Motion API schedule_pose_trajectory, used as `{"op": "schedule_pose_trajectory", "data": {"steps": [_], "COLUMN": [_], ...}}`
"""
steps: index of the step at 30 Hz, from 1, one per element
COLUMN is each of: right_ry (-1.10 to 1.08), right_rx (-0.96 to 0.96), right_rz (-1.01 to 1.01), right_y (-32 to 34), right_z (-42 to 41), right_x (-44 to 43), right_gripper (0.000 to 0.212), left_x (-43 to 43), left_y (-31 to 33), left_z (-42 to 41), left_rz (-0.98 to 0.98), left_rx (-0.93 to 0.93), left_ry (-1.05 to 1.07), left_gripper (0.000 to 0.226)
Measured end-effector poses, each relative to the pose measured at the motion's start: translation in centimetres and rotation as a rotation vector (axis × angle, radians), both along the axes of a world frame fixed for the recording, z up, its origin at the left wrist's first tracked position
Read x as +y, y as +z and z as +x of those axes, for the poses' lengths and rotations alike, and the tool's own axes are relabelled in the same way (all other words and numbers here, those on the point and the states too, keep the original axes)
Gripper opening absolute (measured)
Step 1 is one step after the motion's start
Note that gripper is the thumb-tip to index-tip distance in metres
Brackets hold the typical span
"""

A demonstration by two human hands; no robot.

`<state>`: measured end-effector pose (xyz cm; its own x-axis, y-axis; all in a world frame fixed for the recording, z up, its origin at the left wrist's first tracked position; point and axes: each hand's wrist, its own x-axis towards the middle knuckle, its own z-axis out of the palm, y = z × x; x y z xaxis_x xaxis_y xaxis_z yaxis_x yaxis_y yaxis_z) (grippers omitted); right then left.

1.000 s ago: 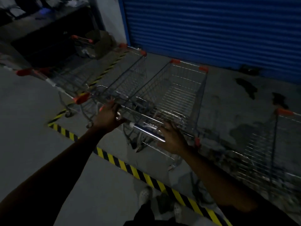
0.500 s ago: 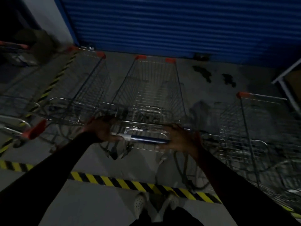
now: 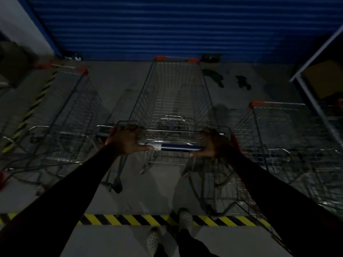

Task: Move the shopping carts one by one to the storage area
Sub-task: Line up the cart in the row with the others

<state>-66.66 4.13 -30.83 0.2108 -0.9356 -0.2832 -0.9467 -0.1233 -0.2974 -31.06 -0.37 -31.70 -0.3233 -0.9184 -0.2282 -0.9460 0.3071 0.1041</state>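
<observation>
A wire shopping cart (image 3: 174,93) with orange corner caps stands straight ahead of me, its front close to the blue roller shutter. Its handle bar (image 3: 178,147) is silver and dark blue. My left hand (image 3: 128,140) grips the left end of the bar and my right hand (image 3: 213,143) grips the right end. Both arms are stretched out forward.
Another cart (image 3: 66,115) is parked on the left and one more (image 3: 289,145) on the right, both close beside mine. Yellow-black floor tape (image 3: 130,219) runs across under my feet and another strip (image 3: 31,110) along the left. A white shelf frame (image 3: 315,60) stands at the right, the shutter (image 3: 167,26) behind.
The cart has swung round from angled left to square on to the shutter and rolled forward between the parked carts. Both hands have stayed on the handle.
</observation>
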Motion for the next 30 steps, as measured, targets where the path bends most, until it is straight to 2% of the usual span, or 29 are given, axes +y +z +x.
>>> {"op": "schedule_pose_trajectory", "data": {"steps": [8,13,20,24,27,29,30], "right_ry": [-0.048,-0.060,-0.068,-0.153,-0.099,-0.102,-0.085], "right_rx": [-0.048,-0.022,-0.005,-0.189,-0.127,-0.184,-0.145], "right_rz": [-0.048,-0.009,0.052,0.087,0.027,0.092,0.094], "right_y": [-0.5,-0.3,-1.4,-1.6,-0.5,-0.4,-0.4], "right_z": [-5.3,-6.3,-6.4,-5.5,-5.1,-4.9,-5.1], "right_x": [-2.7,-2.9,-0.8,2.3,5.2,7.2,8.3], "right_gripper": [0.117,0.103,0.111,0.132,0.120,0.124,0.123], "left_x": [-2.9,-3.3,-0.1,2.0,4.4,6.5,7.5], "left_y": [0.2,-0.1,0.2,-0.1,-0.2,0.0,0.1], "left_z": [-5.5,-6.5,-6.5,-5.6,-5.1,-5.2,-5.3], "left_rz": [-0.094,-0.011,-0.035,-0.028,-0.002,-0.008,-0.008], "left_rx": [-0.005,-0.012,-0.006,0.003,0.037,0.067,0.088], "left_ry": [-0.014,0.034,0.038,0.022,0.023,0.016,0.013], "left_gripper": [0.113,0.114,0.113,0.107,0.101,0.101,0.102]}}
